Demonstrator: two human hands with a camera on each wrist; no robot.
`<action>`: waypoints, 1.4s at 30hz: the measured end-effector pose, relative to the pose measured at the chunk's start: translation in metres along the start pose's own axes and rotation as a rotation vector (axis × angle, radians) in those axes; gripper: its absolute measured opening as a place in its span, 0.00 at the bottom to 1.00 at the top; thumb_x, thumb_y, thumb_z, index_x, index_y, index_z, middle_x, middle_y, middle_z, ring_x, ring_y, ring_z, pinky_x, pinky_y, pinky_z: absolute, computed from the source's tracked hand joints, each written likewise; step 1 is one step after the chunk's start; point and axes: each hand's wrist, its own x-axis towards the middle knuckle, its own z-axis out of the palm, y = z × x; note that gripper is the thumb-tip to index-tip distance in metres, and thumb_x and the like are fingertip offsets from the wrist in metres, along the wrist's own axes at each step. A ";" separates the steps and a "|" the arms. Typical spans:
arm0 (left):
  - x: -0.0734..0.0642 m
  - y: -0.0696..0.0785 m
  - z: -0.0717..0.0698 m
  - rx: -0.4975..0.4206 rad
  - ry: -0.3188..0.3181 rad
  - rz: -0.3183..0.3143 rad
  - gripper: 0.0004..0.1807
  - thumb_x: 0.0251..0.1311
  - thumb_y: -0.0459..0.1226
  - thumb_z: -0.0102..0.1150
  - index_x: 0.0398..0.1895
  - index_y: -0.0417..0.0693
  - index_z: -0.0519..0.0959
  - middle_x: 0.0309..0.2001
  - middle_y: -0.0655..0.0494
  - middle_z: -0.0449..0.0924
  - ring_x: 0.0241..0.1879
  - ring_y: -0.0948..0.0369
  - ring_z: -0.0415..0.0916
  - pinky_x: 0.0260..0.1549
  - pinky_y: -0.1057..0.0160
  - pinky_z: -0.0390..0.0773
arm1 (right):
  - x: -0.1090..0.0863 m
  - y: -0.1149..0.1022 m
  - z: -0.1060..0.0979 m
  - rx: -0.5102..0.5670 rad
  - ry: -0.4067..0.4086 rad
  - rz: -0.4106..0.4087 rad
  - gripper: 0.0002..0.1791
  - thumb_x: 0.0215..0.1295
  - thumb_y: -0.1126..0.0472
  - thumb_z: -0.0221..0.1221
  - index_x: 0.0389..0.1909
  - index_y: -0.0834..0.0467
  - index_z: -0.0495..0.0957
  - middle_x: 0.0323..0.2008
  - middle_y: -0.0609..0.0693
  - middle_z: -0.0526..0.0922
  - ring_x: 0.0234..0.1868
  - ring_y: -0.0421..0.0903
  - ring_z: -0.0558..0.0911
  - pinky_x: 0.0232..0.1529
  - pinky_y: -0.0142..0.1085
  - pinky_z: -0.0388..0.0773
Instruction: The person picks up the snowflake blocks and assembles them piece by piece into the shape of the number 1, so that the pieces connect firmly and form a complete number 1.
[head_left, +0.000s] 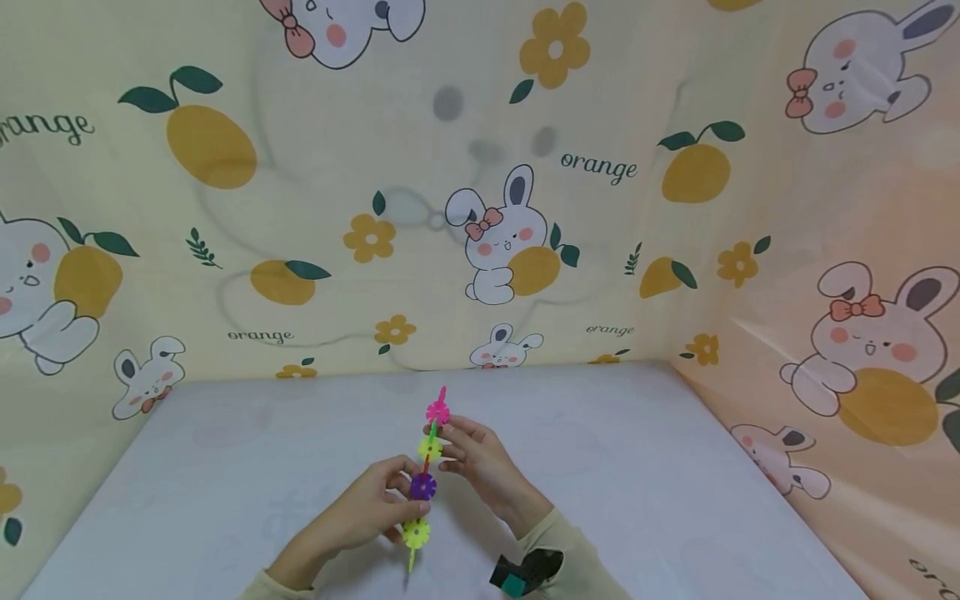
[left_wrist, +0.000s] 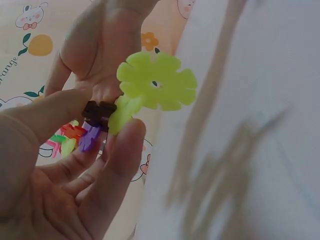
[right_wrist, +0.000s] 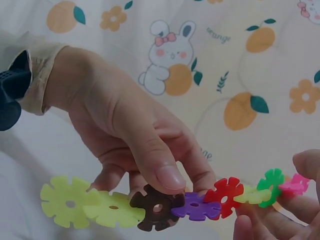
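A chain of interlocking plastic flower discs (head_left: 423,487) stands roughly upright above the table in the head view. My left hand (head_left: 363,506) pinches its lower part, the thumb on the black disc (right_wrist: 156,207) in the right wrist view. Below that grip hang two yellow-green discs (right_wrist: 71,202). Further up come a purple disc (right_wrist: 196,206), a red disc (right_wrist: 224,198), another yellow disc (right_wrist: 252,195), a green disc (right_wrist: 271,187) and a pink disc (head_left: 437,412). My right hand (head_left: 487,471) holds the upper end near the green and pink discs, its fingers partly hidden.
Beneath both hands lies a white tabletop (head_left: 225,467). A cloth backdrop (head_left: 480,133) printed with rabbits and oranges rises behind it and along the sides. A dark wrist camera (head_left: 527,571) sits on the right sleeve.
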 end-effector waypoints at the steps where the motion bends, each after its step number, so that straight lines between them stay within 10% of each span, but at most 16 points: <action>1: 0.000 -0.001 0.000 0.003 0.004 0.001 0.18 0.63 0.34 0.67 0.50 0.36 0.71 0.35 0.50 0.79 0.28 0.60 0.81 0.20 0.62 0.82 | 0.000 0.001 0.000 -0.002 -0.004 0.004 0.29 0.79 0.49 0.51 0.69 0.65 0.67 0.64 0.57 0.79 0.49 0.38 0.84 0.50 0.33 0.78; 16: 0.002 -0.011 -0.002 0.057 0.035 -0.064 0.20 0.60 0.36 0.70 0.49 0.36 0.73 0.31 0.52 0.80 0.25 0.62 0.80 0.22 0.61 0.83 | 0.005 0.015 -0.001 0.007 -0.085 0.079 0.31 0.80 0.51 0.47 0.76 0.63 0.59 0.72 0.64 0.67 0.56 0.44 0.83 0.61 0.42 0.79; 23: 0.005 -0.021 -0.003 0.006 0.012 -0.058 0.19 0.60 0.35 0.70 0.47 0.33 0.74 0.26 0.56 0.82 0.22 0.64 0.80 0.21 0.64 0.82 | 0.005 0.023 -0.003 0.014 -0.139 0.155 0.38 0.81 0.46 0.44 0.79 0.65 0.46 0.77 0.66 0.57 0.77 0.63 0.62 0.74 0.58 0.62; 42: 0.005 -0.032 -0.006 0.010 -0.009 -0.160 0.27 0.65 0.38 0.64 0.58 0.23 0.74 0.32 0.48 0.88 0.21 0.63 0.81 0.22 0.63 0.84 | 0.008 0.034 -0.003 -0.025 -0.166 0.245 0.37 0.80 0.44 0.43 0.80 0.60 0.50 0.78 0.62 0.57 0.78 0.63 0.59 0.76 0.57 0.58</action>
